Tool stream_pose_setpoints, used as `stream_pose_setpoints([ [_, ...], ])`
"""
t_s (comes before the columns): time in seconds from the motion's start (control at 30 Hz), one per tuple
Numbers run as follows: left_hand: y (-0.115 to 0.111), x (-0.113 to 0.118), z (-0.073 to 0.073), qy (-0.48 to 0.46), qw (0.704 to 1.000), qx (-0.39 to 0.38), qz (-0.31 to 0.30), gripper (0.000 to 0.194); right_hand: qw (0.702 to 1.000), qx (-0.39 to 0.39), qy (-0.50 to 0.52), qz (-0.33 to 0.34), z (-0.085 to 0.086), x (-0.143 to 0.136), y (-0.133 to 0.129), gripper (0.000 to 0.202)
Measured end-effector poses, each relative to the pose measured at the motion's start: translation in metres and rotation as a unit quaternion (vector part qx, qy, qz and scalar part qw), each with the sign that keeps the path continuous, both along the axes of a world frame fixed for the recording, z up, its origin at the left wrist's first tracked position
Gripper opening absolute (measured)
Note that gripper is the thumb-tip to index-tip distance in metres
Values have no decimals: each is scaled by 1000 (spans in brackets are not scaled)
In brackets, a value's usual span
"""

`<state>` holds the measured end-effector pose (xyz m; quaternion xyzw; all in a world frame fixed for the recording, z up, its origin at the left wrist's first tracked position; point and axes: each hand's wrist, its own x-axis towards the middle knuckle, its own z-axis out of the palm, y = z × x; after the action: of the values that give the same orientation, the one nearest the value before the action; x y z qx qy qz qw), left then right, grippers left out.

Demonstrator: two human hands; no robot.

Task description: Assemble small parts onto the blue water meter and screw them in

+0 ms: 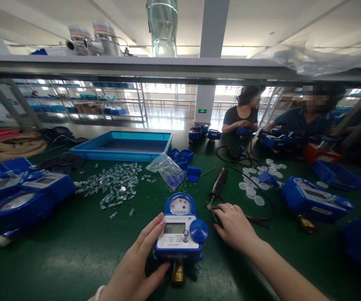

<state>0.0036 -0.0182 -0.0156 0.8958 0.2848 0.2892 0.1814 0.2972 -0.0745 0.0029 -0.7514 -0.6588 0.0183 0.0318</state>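
The water meter point(180, 230) has a glossy blue plastic shell, a matt white plastic face panel and a shiny brass fitting at its near end. It rests on the counter point(74, 251), whose dark green covering looks smooth with a dull sheen. Left of the meter lies a heap of small clips point(114, 186) of bright metal. Behind the meter a clear plastic bag point(167, 169) looks thin and crinkled. To the meter's right the electric screwdriver point(218, 183) is matt black, and the round caps point(255, 188) are smooth white plastic.
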Motion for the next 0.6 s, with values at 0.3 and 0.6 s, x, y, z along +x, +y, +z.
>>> stream_pose_setpoints([
  [0.3, -5, -8, 0, -4, 929, -368, 42, 34, 989, 7, 45, 137, -16, 1, -32, 23],
  [0.6, -17, 2, 3, -16, 938, -343, 45, 17, 976, 190, 102, 28, -34, 11, -55, 31],
])
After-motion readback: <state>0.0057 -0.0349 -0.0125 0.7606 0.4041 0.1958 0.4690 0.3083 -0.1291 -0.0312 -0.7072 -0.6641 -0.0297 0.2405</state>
